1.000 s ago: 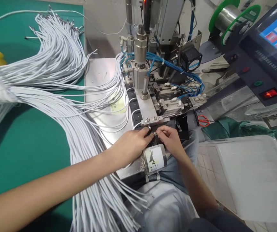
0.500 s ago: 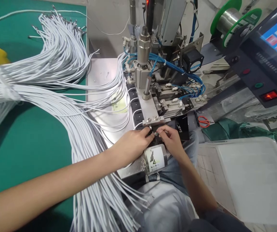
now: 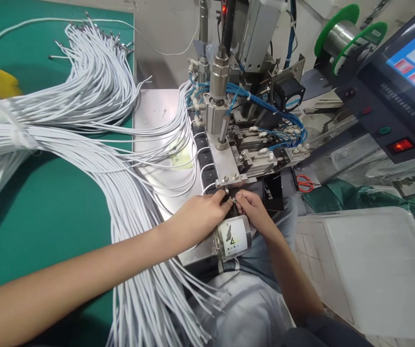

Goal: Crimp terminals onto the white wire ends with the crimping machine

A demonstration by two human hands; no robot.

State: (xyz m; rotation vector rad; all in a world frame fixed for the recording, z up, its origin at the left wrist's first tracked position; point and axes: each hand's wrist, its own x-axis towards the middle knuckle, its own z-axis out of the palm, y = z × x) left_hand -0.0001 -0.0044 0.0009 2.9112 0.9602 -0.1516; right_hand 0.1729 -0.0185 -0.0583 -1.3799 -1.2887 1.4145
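My left hand (image 3: 207,212) reaches across to the front end of the machine's black fixture (image 3: 207,174). Its index finger rests near a small metal knob, and the thumb lies close to a tiny metal connector (image 3: 234,200); whatever is between those fingers is hidden. Facing it from the right, my right hand (image 3: 253,208) pinches the connector, fingers curled in. White cables (image 3: 149,180) run from a thick bundle on the left into the fixture's slots. Just below both hands sits a clear pouch with a printed label (image 3: 234,236).
The soldering machine (image 3: 218,96) with blue air tubes rises behind my hands. A control panel (image 3: 402,111) and a solder wire spool (image 3: 346,36) stand at right. Orange-handled scissors (image 3: 304,183) lie beside a white bin (image 3: 377,270). A green mat (image 3: 59,202) covers the left table.
The view has shifted slightly. Both hands keep almost the same place at the fixture; the right fingers have curled in a little more around the connector.
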